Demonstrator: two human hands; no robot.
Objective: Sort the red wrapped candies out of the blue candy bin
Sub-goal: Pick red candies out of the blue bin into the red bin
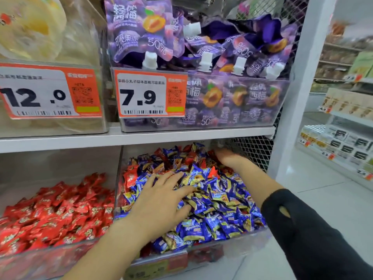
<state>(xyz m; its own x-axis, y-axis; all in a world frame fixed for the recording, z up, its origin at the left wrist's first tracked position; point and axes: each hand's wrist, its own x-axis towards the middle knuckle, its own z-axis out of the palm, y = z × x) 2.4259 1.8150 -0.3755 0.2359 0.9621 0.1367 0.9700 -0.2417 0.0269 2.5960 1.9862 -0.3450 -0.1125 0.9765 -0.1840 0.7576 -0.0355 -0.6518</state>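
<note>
While both hands are in the blue candy bin [260, 232], the step in hand reads as the search for strays, not yet their removal. The left hand [161, 199] lies palm down on the heap of blue wrapped candies [218, 207], fingers straight and spread, pressing or sweeping the pile; it has hold of nothing that can be seen. The right hand [226, 157], on an arm in a black sleeve [306, 229], reaches to the back right corner of the bin, near the wire mesh [252, 150]; its fingers curve down into the candies, and whether they pinch one cannot be told, as the fingertips are hidden and blurred.

Red wrapped candies [131, 175] lie mixed into the pile: several along the left wall, more across the back rim, and a few beside the right hand. Their proper place appears to be the red candy bin [50, 257], just beside on the left of the same shelf.

The next move calls for a pinch on a single red wrapper, lifted clear without dragging blue pieces along, then a carry over the clear divider to the left. Reds buried under the surface would need the pile spread further.
</note>
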